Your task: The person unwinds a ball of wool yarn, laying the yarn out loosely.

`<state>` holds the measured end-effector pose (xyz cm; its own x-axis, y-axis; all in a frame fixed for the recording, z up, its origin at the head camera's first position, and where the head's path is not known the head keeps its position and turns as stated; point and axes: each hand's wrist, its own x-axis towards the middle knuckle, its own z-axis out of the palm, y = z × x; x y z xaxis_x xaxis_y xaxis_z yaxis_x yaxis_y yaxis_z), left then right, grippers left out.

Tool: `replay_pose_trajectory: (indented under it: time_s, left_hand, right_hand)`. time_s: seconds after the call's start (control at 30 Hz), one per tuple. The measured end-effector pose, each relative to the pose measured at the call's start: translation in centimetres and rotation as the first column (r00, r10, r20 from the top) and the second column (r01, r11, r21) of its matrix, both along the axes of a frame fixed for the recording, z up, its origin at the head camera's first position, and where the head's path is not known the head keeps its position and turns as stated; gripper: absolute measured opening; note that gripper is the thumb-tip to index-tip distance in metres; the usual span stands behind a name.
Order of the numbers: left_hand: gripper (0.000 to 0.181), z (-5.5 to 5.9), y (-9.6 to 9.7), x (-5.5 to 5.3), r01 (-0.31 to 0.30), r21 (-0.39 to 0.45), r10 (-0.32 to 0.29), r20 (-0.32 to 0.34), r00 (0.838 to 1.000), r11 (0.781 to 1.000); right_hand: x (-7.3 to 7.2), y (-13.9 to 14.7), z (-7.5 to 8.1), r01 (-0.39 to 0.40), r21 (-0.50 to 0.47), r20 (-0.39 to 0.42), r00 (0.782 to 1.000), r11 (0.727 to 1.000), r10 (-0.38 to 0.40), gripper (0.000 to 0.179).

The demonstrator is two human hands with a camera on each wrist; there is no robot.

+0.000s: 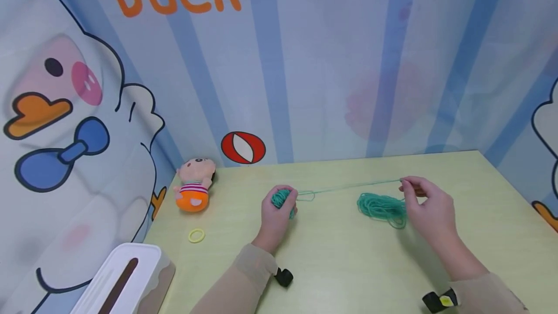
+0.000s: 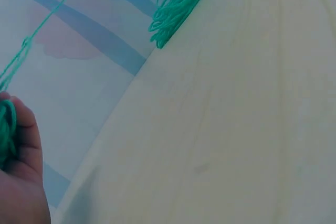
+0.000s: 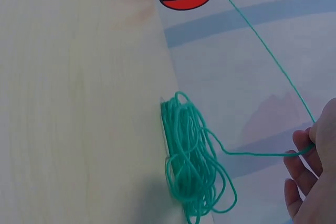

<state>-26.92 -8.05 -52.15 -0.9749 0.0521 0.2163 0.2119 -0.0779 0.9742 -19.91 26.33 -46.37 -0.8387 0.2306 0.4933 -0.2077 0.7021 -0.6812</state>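
Note:
A small wound ball of green yarn (image 1: 281, 198) sits in the grip of my left hand (image 1: 275, 214), its fingers curled round it. My right hand (image 1: 431, 207) pinches a strand of the same yarn between thumb and fingers. That strand (image 1: 357, 185) runs taut between the two hands above the table, with a small loop close to the ball. Below and left of my right hand lies a loose skein of green yarn (image 1: 381, 209); the right wrist view shows a line from this skein (image 3: 191, 156) leading up into my right fingers (image 3: 302, 171).
A plush doll (image 1: 193, 185) with orange bottoms sits at the table's back left corner, and a yellow ring (image 1: 196, 235) lies in front of it. A white-topped box (image 1: 148, 251) with a slot stands at the left edge. A printed curtain (image 1: 322, 62) hangs behind the table.

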Motion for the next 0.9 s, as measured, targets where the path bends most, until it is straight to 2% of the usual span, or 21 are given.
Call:
replay_pose_trajectory:
  time_s: [0.13,0.23,0.4,0.57,0.7,0.83,0.9]
  left_hand:
    - [0.029,0.0,-0.1,0.0,-0.015,-0.015,0.015,-0.026,1.0,1.0]
    - [0.029,0.0,-0.1,0.1,-0.021,-0.011,0.02,-0.021,1.0,1.0]
    - [0.031,0.0,-0.1,0.0,-0.031,0.007,0.031,-0.009,0.999,0.999]
    - [0.03,-0.1,-0.1,-0.1,-0.06,0.035,0.061,-0.013,0.998,0.998]
    - [0.027,-0.1,0.0,-0.2,-0.017,0.056,0.018,-0.004,1.0,0.998]
    - [0.028,-0.2,0.1,-0.3,0.038,0.041,-0.039,0.011,0.999,0.998]
    - [0.029,-0.3,0.0,-0.3,0.055,0.034,-0.056,0.021,0.998,0.998]
  right_hand:
    - [0.2,1.5,-0.6,0.01,0.027,0.078,0.997,1.0,-0.013,0.03]
    - [0.4,2.5,-1.1,0.017,0.044,0.142,0.99,0.999,-0.023,0.032]
    - [0.5,3.6,-1.8,0.037,0.082,0.231,0.971,0.996,-0.055,0.035]
    - [0.3,4.2,-2.7,0.0,0.177,0.309,0.95,0.984,-0.055,0.035]
    - [0.3,3.8,-3.3,-0.036,0.235,0.326,0.944,0.971,-0.044,0.031]
    - [0.5,2.8,-3.3,-0.042,0.211,0.291,0.956,0.977,-0.022,0.035]
    - [0.6,2.3,-3.0,-0.07,0.201,0.294,0.956,0.977,0.008,0.035]
